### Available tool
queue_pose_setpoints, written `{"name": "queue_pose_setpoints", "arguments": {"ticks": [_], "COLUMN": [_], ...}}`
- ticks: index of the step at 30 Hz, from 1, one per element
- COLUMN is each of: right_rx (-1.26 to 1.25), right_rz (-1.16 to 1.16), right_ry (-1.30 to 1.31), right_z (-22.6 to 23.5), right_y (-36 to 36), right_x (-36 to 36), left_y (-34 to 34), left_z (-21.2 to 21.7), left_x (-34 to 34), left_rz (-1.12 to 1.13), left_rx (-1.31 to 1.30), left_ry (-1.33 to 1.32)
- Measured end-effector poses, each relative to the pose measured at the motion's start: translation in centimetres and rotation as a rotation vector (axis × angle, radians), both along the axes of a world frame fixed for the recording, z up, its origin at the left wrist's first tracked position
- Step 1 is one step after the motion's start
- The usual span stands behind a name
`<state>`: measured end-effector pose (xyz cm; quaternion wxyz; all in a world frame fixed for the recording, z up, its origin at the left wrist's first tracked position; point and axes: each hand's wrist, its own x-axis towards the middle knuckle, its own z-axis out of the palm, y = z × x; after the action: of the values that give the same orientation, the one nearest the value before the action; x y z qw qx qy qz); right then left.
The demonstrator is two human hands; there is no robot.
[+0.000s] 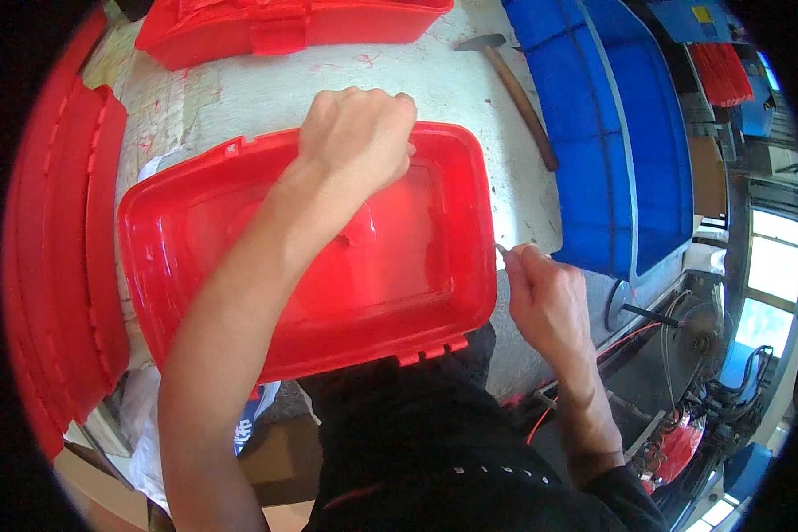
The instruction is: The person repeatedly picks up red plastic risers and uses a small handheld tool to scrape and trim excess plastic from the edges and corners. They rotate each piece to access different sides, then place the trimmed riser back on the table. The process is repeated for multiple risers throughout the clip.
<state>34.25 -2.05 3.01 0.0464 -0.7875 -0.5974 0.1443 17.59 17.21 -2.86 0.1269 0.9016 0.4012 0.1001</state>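
Observation:
A shallow red plastic tray-shaped box part [381, 275], with small hinge tabs on its near edge, lies open side up in front of me. My left hand [355, 137] is closed over its far rim, the forearm crossing above the inside and hiding part of it. At the right edge of the box part, my right hand [550, 297] is closed on a small, thin, metal-looking tool [502, 250]. Only the tool's tip shows; the fingers cover the rest.
Stacked red plastic parts [62, 257] stand along the left. Another red box [284, 31] sits at the far side. A hammer [519, 97] lies on the pale worktable [452, 84], beside blue plastic crates [585, 142]. Thin red shavings are scattered there. Cables hang at the lower right.

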Motion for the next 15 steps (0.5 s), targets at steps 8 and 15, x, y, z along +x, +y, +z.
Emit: {"name": "queue_pose_setpoints", "arguments": {"ticks": [8,15], "right_rx": [-0.070,0.092], "right_rz": [-0.060,-0.312], "right_ry": [0.119,0.520], "right_z": [0.4,0.9], "right_y": [-4.7,-5.7], "right_x": [-0.3,0.2], "left_y": [0.5,0.4], "left_z": [-0.1,1.5], "left_x": [-0.2,0.2], "left_rz": [-0.017,-0.003], "left_rx": [-0.024,-0.120], "left_ry": [0.056,0.163]}}
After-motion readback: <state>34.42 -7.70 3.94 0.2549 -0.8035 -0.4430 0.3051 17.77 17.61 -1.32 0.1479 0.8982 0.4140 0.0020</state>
